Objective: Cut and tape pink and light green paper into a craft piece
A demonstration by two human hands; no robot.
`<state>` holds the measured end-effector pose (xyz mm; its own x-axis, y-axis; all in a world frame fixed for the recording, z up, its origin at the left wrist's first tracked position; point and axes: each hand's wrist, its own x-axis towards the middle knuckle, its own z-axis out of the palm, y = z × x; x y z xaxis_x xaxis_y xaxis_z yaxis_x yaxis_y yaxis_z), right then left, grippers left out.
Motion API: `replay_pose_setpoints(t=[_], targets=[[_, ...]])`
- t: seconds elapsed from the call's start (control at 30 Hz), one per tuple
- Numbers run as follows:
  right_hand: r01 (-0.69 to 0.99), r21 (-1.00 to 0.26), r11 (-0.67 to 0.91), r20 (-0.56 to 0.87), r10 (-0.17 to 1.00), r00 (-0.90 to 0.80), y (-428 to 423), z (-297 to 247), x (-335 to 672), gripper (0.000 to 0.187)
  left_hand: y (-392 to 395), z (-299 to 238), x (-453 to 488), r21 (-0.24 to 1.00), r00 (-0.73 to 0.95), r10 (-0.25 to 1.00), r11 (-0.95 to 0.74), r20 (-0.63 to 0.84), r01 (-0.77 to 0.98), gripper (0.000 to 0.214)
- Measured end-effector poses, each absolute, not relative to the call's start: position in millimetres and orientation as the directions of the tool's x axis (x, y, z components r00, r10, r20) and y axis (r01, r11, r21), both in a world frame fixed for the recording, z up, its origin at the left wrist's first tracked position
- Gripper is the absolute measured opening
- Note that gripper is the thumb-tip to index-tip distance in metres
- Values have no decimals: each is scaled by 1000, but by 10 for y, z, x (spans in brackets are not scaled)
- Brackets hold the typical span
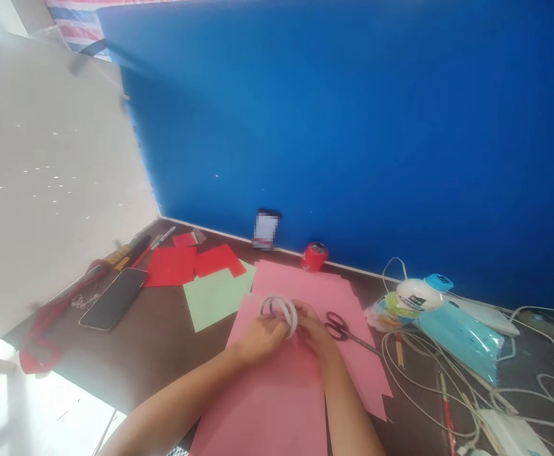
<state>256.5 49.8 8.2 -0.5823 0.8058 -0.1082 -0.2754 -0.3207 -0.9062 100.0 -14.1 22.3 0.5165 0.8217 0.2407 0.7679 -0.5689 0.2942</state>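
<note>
Both hands meet over a stack of pink paper sheets point(300, 380) on a dark brown table point(163, 342). My left hand point(260, 339) is closed around a white roll of tape point(280, 311), held upright on its edge. Fingers of my right hand point(312, 329) are curled against the right side of the same roll. Black-handled scissors point(340, 328) lie on the pink paper just right of my right hand.
A light green sheet point(213, 297) and red paper pieces point(186, 263) lie to the left, beside a phone point(113, 299) and markers point(138, 248). A red tape roll point(314, 255) stands by the blue wall point(352, 126). White cables point(438, 380), a glue bottle point(421, 293) and a blue pouch point(461, 339) crowd the right.
</note>
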Motion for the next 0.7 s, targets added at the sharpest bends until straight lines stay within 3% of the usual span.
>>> replay_pose_setpoints(t=[0.17, 0.3, 0.43, 0.5, 0.53, 0.6, 0.7], targets=[[-279, -892, -356, -99, 756, -647, 472, 159, 2571, 29, -166, 178, 1033, 252, 574, 755, -651, 317, 716, 28], [-284, -916, -283, -66, 804, -591, 530, 120, 2588, 31, -152, 96, 994, 422, 458, 763, -639, 456, 644, 31], [-315, -938, -145, 18, 886, -463, 611, 67, 2634, 28, -52, 55, 747, 586, 51, 839, -420, 541, 693, 21], [-336, -936, -107, 48, 905, -422, 629, 64, 2660, 26, 50, 83, 535, 603, -94, 823, -326, 560, 728, 20], [-347, -933, -94, 59, 911, -407, 632, 66, 2670, 24, 106, 110, 423, 618, -262, 780, -195, 569, 761, 22], [-392, -916, -81, 80, 922, -378, 630, 71, 2678, 21, 206, 178, 229, 638, -524, 642, 70, 559, 766, 37], [-476, -873, -104, 83, 931, -357, 623, 70, 2665, 17, 264, 239, 127, 630, -617, 595, 224, 516, 743, 66]])
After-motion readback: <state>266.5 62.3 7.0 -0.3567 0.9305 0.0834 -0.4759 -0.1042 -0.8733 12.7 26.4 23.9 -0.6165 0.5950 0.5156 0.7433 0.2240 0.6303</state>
